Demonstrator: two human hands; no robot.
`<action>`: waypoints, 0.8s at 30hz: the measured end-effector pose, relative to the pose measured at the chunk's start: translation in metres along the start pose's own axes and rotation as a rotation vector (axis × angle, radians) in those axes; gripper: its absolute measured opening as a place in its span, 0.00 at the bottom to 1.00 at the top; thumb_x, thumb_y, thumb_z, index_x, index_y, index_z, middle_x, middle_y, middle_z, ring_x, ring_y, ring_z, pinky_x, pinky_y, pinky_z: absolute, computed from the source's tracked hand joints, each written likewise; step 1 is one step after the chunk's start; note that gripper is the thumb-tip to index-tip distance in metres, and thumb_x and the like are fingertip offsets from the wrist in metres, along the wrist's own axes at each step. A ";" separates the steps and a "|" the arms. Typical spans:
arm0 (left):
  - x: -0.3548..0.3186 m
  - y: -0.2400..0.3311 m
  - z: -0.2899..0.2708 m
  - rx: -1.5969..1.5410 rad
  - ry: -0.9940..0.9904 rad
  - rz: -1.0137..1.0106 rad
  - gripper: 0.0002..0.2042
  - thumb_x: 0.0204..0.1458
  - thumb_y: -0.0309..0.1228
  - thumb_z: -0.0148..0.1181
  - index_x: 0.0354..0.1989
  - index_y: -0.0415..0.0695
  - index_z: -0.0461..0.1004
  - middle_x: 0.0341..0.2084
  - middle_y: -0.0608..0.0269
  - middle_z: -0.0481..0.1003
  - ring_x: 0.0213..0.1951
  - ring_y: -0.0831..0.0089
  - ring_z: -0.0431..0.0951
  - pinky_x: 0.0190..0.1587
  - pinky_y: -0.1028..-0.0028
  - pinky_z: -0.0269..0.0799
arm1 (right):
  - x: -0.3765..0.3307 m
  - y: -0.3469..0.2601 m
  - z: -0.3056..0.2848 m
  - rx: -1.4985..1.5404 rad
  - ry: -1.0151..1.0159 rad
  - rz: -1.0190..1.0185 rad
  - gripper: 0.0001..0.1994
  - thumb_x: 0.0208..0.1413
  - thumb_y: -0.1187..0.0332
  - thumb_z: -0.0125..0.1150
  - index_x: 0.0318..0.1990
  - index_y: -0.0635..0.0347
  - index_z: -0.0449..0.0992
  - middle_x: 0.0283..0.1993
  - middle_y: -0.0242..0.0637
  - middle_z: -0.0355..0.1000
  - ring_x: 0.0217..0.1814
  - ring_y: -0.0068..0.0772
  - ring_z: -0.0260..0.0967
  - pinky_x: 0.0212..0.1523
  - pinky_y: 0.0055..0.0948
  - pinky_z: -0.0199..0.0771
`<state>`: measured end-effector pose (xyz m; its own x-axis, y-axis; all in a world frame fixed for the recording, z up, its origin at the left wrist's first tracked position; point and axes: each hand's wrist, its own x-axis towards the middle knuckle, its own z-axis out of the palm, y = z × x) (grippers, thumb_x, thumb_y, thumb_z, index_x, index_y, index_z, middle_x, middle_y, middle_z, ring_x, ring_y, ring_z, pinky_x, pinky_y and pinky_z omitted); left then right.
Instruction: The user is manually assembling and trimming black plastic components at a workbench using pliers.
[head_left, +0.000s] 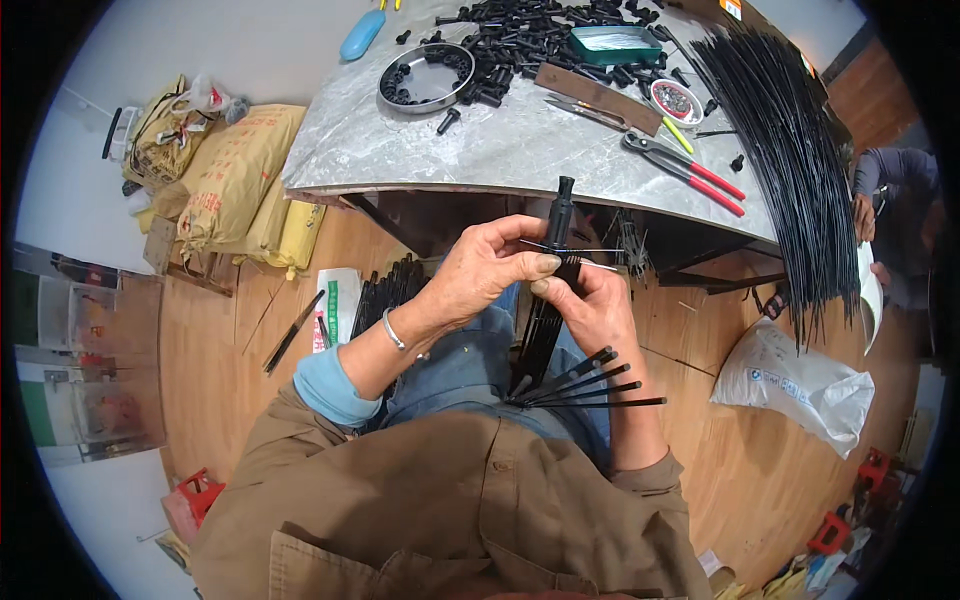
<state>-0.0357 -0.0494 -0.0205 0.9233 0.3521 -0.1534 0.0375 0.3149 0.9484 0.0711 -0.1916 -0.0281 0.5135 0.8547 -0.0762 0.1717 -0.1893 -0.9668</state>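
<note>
Just in front of the table edge, both hands meet at an upright black plastic runner, which looks like an umbrella part. Thin black ribs hang from it toward my lap, and several rod ends fan out to the right there. My left hand is closed, thumb and fingers pinching at the base of the runner. A thin wire-like rod crosses there, its tip sticking out to the right. Closed on the upper ribs just below is my right hand. The exact contact under the fingertips is hidden.
On the grey table lie a heap of black plastic parts, a round metal tray, red-handled pincers, scissors and a long rod bundle. Sacks stand left; another person is at right.
</note>
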 end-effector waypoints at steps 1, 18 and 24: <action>0.000 -0.001 0.000 0.000 -0.008 0.022 0.18 0.50 0.28 0.63 0.49 0.36 0.72 0.39 0.64 0.76 0.41 0.79 0.74 0.47 0.76 0.71 | 0.005 0.005 -0.001 0.062 -0.037 -0.002 0.09 0.51 0.67 0.65 0.35 0.63 0.78 0.28 0.22 0.72 0.32 0.13 0.64 0.33 0.19 0.65; 0.004 -0.023 0.002 -0.080 -0.124 0.131 0.21 0.50 0.31 0.63 0.51 0.35 0.71 0.41 0.66 0.73 0.46 0.76 0.72 0.53 0.74 0.66 | 0.023 0.051 -0.010 0.675 -0.395 0.132 0.17 0.41 0.58 0.74 0.34 0.60 0.80 0.31 0.24 0.74 0.34 0.17 0.66 0.39 0.21 0.65; 0.004 -0.033 -0.005 -0.348 -0.114 0.065 0.21 0.52 0.28 0.62 0.54 0.35 0.69 0.44 0.61 0.75 0.45 0.74 0.75 0.53 0.72 0.69 | 0.004 0.030 0.001 0.591 -0.156 0.191 0.13 0.46 0.62 0.71 0.33 0.63 0.78 0.29 0.26 0.73 0.32 0.16 0.65 0.36 0.20 0.64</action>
<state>-0.0352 -0.0539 -0.0536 0.9569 0.2870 -0.0455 -0.1367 0.5827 0.8011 0.0776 -0.1932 -0.0581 0.3533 0.9010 -0.2518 -0.4265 -0.0844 -0.9005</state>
